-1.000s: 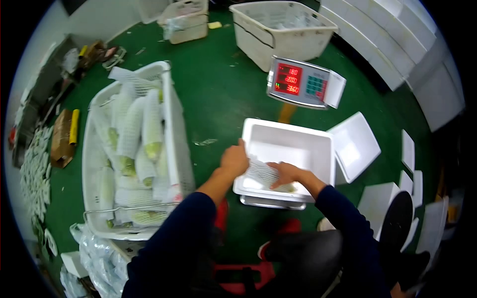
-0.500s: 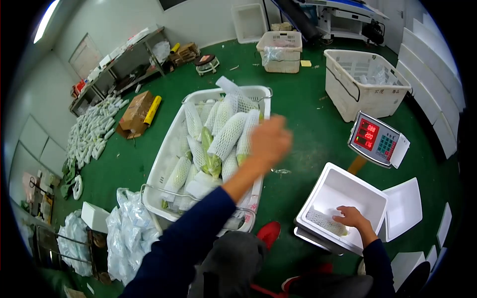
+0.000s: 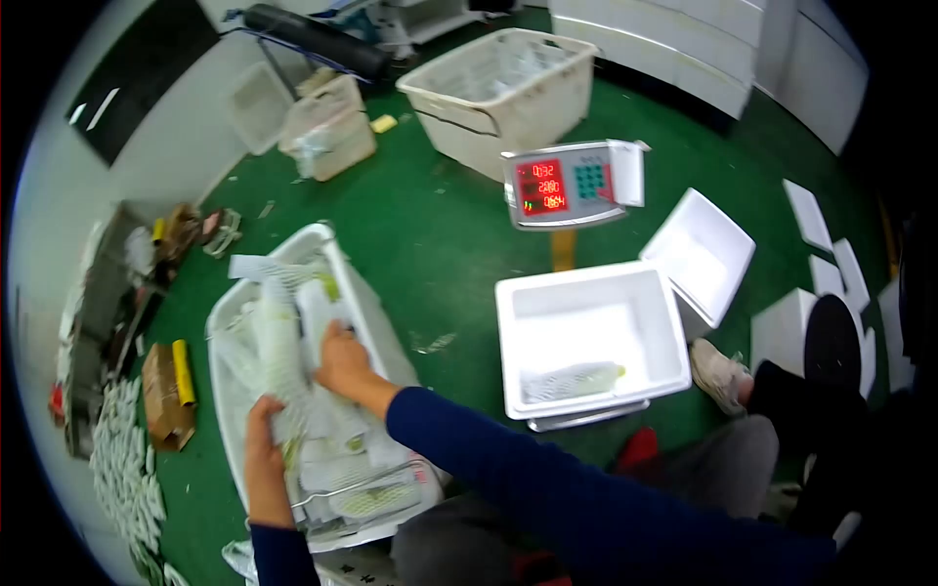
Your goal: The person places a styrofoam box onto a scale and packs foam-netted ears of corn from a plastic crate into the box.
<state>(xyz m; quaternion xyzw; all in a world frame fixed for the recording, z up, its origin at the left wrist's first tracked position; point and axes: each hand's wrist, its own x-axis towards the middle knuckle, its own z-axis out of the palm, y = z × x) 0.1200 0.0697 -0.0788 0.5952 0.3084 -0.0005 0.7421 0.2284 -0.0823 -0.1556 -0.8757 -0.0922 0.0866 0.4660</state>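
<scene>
Over at the crate [image 3: 371, 317], both hands are in now! Half a second ago the right hand [image 3: 347, 369] was down in the box [image 3: 586, 293]; it has swung across to join the left hand [image 3: 264, 444], so the work looks to have shifted from placing to picking. The right hand's fingers curl over the lower end of a wrapped vegetable [image 3: 315, 303], though how tightly they pinch, I can't tell. The left hand is half bent beside a longer roll [image 3: 278, 337], thumb hidden; whether it grips, I can't tell either

And back in the box, one wrapped piece [image 3: 572, 382] lies along the near wall, untouched, with plenty of bare floor behind it. The red digits on the scale [image 3: 575, 186] have changed too, probably because no hand leans there, but they're too blurred to read surely

What's in the way? Pieces are heaped over one another, the wire handle [image 3: 366, 481] crosses the near end, and the crate's side wall stands between hands and box. A lid [image 3: 703, 259] leans beyond the box, and another person's pale shoe [image 3: 721, 376] is planted just beside it
</scene>
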